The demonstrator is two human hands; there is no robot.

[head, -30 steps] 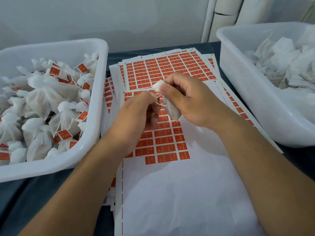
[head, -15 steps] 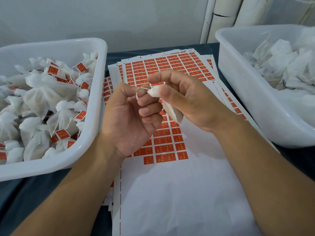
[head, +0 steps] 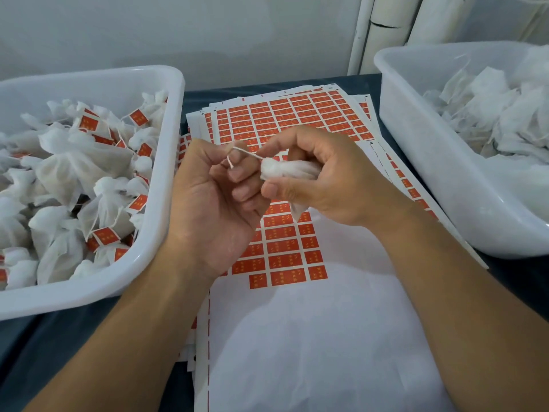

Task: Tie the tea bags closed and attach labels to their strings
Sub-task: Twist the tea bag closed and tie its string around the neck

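My right hand grips a white tea bag by its gathered neck, the bag's body hanging below the fingers. A thin white string runs left from the neck to my left hand, whose curled fingers pinch it, palm up. Both hands hover over a stack of label sheets with rows of orange-red labels; the near part of the top sheet is bare white backing.
A white tub at the left holds several tied tea bags with orange-red labels. A second white tub at the right holds loose white bags without labels. Dark cloth covers the table; white pipes stand against the back wall.
My left hand has turned palm up and drawn the string out to the left. My right hand has turned the bag so its neck points left.
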